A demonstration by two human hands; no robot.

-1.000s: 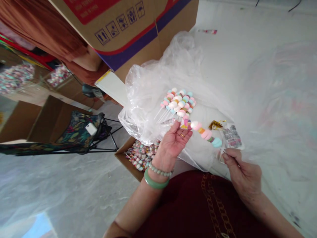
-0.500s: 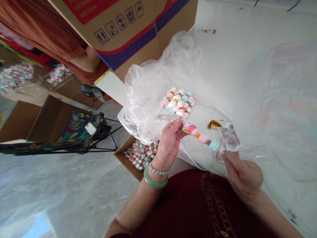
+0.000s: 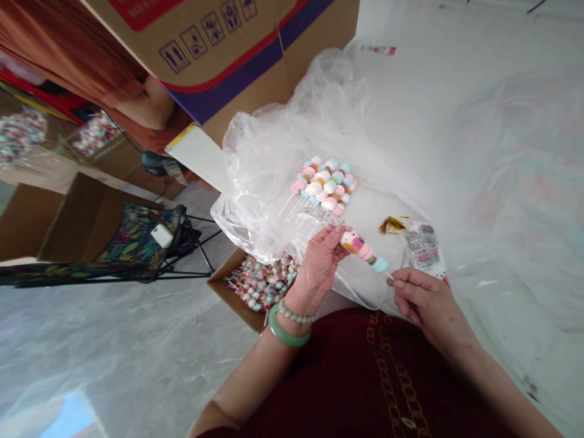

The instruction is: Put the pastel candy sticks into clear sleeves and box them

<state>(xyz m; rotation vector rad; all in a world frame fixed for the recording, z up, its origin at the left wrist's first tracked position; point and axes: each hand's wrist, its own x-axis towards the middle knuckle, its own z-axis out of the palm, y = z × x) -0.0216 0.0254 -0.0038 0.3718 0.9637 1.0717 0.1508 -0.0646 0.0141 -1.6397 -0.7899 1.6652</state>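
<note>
My left hand (image 3: 325,252) is closed on a clear printed plastic wrapper (image 3: 319,214), its thumb pressed near the wrapper's mouth. Inside that wrapper is the upper part of a marshmallow skewer (image 3: 365,252), while its pink and blue lower pieces are outside. Pinched between the thumb and finger of my right hand (image 3: 422,298) is the skewer's white stick. Beyond my left hand lies a pile of unwrapped marshmallow skewers (image 3: 325,182) on clear plastic. Gold twist ties (image 3: 392,225) and a stack of printed wrappers (image 3: 424,246) lie behind my right hand.
A large carton (image 3: 246,67) stands at the back. Crumpled plastic sheeting (image 3: 255,158) covers part of the white table (image 3: 410,79). Below the table's left edge, a box (image 3: 237,304) holds wrapped skewers. A folding chair (image 3: 137,243) carries a phone. Another person's arm (image 3: 152,103) is at upper left.
The wrapper has slid down over more of the skewer. My right hand has moved left with the stick, bringing the hands closer together. The view has shifted slightly.
</note>
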